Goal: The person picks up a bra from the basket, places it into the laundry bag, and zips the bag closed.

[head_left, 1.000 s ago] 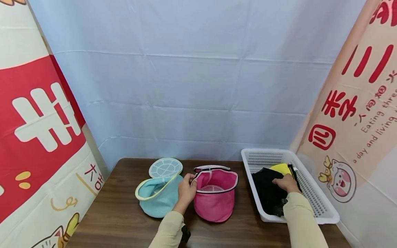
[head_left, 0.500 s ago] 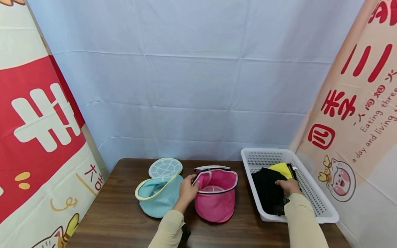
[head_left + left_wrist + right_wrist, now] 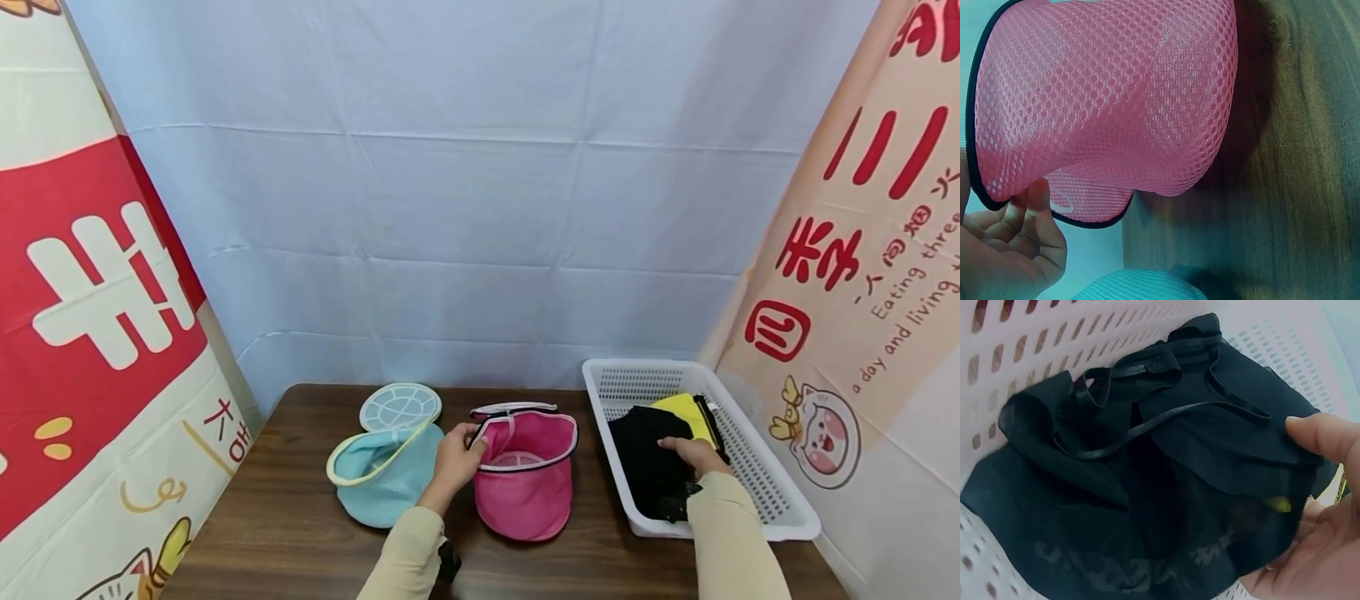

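My left hand [image 3: 455, 461] pinches the black-edged rim of a pink mesh laundry bag [image 3: 523, 502], which stands upright with its mouth open. In the left wrist view, the fingers [image 3: 1036, 206] hold the rim from below the mesh. On the right, my right hand [image 3: 693, 454] is inside a white plastic basket [image 3: 637, 363]. It grips the edge of a thin black garment [image 3: 1210, 456] with narrow straps, thumb on top and fingers behind the cloth. Next to the garment lies a yellow piece [image 3: 684, 408] with a dark edge, partly covered.
A light blue mesh laundry bag [image 3: 390, 492] with a yellow rim stands left of the pink one, its round lid [image 3: 401, 406] folded back. The brown wooden table [image 3: 277, 508] ends at a pale cloth backdrop [image 3: 465, 208]. Printed cloths hang on both sides.
My left hand and the pink laundry bag have shifted slightly right and toward me. My right hand has moved slightly on the black garment; its hold stays near the same place.
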Motion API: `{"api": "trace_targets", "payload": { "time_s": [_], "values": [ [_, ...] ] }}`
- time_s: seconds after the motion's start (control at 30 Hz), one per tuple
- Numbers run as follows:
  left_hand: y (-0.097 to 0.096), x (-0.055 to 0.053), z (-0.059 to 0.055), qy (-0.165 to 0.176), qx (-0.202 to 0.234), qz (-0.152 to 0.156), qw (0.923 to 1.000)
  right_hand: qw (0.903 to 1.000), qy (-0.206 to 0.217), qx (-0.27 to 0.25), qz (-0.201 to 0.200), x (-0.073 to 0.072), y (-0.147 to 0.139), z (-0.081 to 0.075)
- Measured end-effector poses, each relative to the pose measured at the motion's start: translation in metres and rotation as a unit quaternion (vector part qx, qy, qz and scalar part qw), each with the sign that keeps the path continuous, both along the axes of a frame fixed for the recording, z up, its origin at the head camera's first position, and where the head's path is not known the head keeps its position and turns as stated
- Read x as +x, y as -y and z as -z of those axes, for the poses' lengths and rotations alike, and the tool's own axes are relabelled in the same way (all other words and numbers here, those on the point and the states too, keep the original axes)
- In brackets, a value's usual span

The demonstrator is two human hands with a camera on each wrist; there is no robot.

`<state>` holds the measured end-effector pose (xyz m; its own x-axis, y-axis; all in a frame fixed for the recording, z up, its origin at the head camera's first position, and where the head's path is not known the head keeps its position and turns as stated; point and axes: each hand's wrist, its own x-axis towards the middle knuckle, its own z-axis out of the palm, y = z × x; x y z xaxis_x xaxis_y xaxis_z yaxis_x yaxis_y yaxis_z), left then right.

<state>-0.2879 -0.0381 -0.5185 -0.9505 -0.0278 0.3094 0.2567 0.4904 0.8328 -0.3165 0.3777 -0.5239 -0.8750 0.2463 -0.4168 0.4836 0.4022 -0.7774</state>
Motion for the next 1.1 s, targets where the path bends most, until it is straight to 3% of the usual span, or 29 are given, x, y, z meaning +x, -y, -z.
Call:
{"api": "trace_targets", "payload": {
  "time_s": [0.1, 0.53, 1.1],
  "values": [
    [-0.0002, 0.0017, -0.0004, -0.003, 0.002, 0.002, 1.0000, 0.9998, -0.004, 0.007, -0.021, 0.0007, 0.0037, -0.0008],
    [-0.0016, -0.0021, 0.0021, 0.010, 0.023, 0.000, 0.9997, 0.9997, 0.005, 0.010, -0.024, -0.0010, 0.0082, -0.0023],
    [-0.0035, -0.0031, 0.0042, 0.004, 0.017, -0.025, 0.9995, 0.9999, -0.013, -0.010, 0.003, -0.0005, 0.0033, -0.0007]
  ]
}}
